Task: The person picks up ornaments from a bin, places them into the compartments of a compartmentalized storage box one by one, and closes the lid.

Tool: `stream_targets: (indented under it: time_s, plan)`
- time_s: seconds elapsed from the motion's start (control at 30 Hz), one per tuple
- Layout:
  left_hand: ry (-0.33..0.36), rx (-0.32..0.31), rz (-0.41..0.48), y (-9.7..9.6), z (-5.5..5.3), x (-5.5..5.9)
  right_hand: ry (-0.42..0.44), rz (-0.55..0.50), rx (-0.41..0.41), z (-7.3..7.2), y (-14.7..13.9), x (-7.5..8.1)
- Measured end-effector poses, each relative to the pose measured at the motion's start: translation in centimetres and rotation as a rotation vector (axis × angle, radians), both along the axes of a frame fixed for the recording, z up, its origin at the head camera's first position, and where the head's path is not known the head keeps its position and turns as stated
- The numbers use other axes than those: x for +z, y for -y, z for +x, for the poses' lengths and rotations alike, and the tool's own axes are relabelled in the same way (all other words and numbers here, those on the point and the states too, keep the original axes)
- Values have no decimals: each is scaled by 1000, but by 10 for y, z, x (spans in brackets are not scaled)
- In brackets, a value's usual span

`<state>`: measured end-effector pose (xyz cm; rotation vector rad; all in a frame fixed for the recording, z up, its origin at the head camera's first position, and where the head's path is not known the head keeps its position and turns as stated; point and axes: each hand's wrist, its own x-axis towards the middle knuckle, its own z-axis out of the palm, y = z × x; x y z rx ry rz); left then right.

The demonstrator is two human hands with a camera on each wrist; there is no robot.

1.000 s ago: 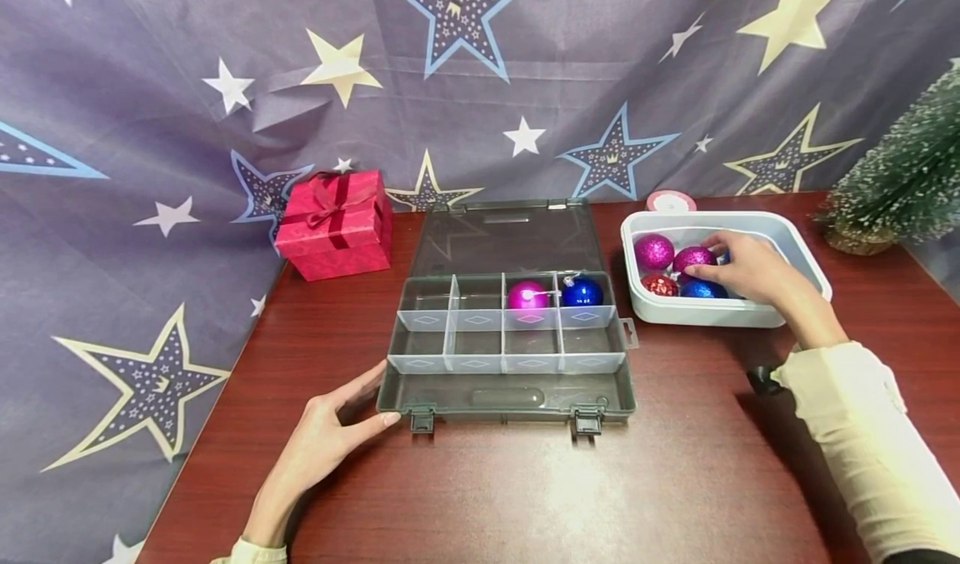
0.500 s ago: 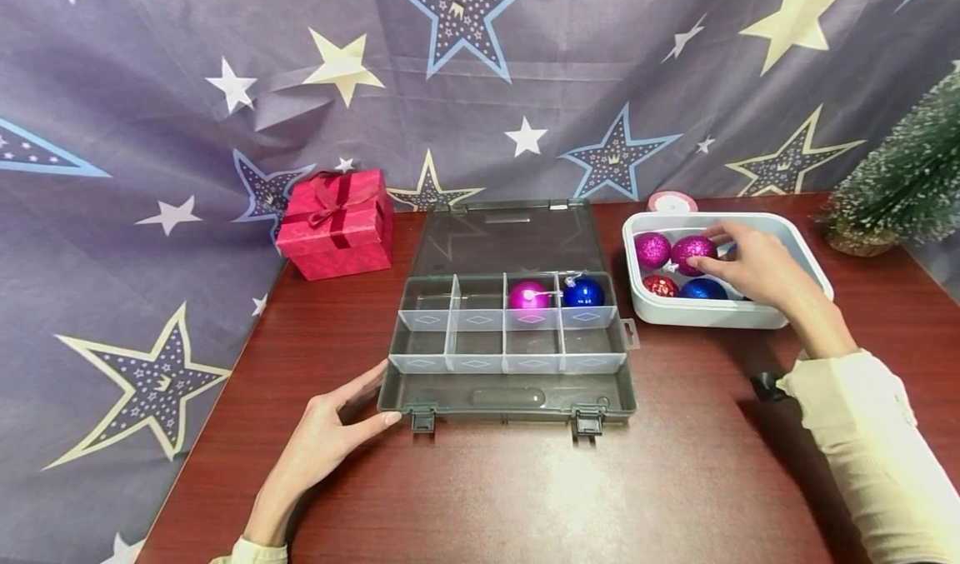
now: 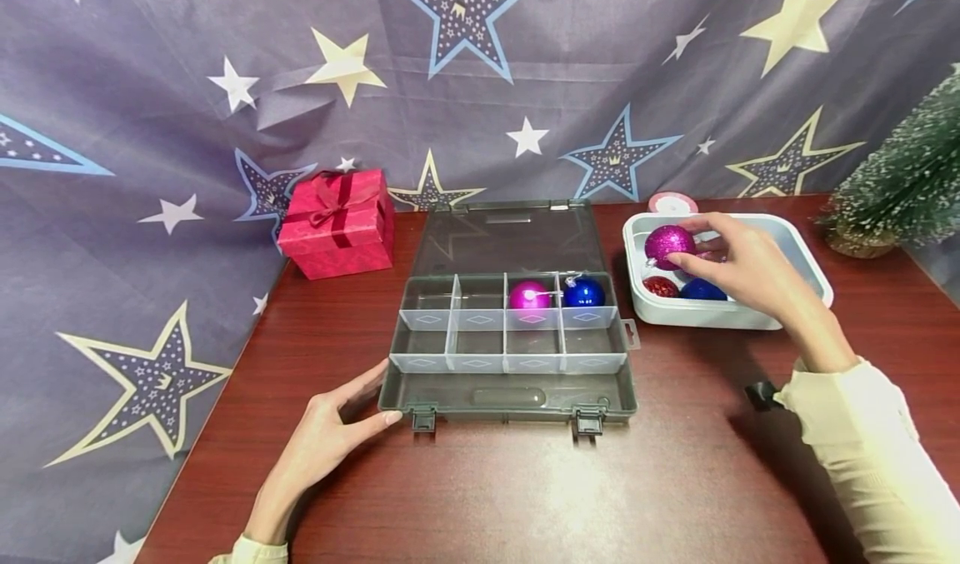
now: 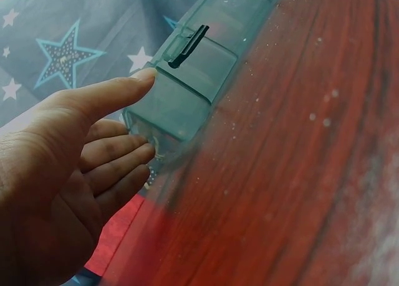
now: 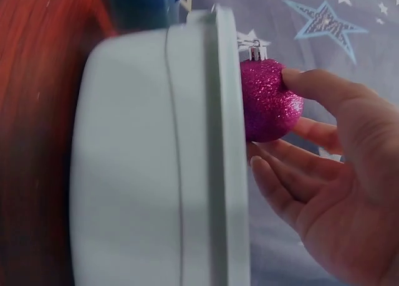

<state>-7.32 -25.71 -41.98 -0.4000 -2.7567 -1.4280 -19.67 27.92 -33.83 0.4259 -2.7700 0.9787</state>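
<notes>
Over the left part of the white tub (image 3: 712, 318), my right hand (image 3: 750, 268) pinches a glittery magenta Christmas ball (image 3: 670, 247) between thumb and fingers. Its silver cap shows in the right wrist view, where the ball (image 5: 271, 102) overlaps the tub's rim. Below it in the tub lie a red ball (image 3: 661, 286) and a blue glitter ball (image 3: 702, 289); another magenta one is partly hidden behind my fingers. My left hand (image 3: 326, 435) touches the front left corner of the grey divided organizer box (image 3: 506, 414), fingers extended along its side and thumb at its front.
The organizer's lid (image 3: 510, 239) lies back, open. In its rear row sit a shiny pink ball (image 3: 528, 296) and a shiny blue ball (image 3: 583, 292). A red gift box (image 3: 337, 227) stands back left, a ribbon roll (image 3: 672, 203) behind the tub, a small frosted tree (image 3: 896, 164) at right.
My right hand has lifted the magenta glitter ball from among the others and moved it left and up. The left hand has stayed at the organizer's corner.
</notes>
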Motion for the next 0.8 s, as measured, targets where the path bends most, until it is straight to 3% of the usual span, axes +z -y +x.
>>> stream_targets:
  time_s: [0.3, 0.8]
  plan:
    - [7, -3, 13, 0, 0, -1, -34, -73, 95, 1, 27, 6]
    - [8, -8, 27, 1, -1, -1, -15, -161, 258, -15, 88, 6]
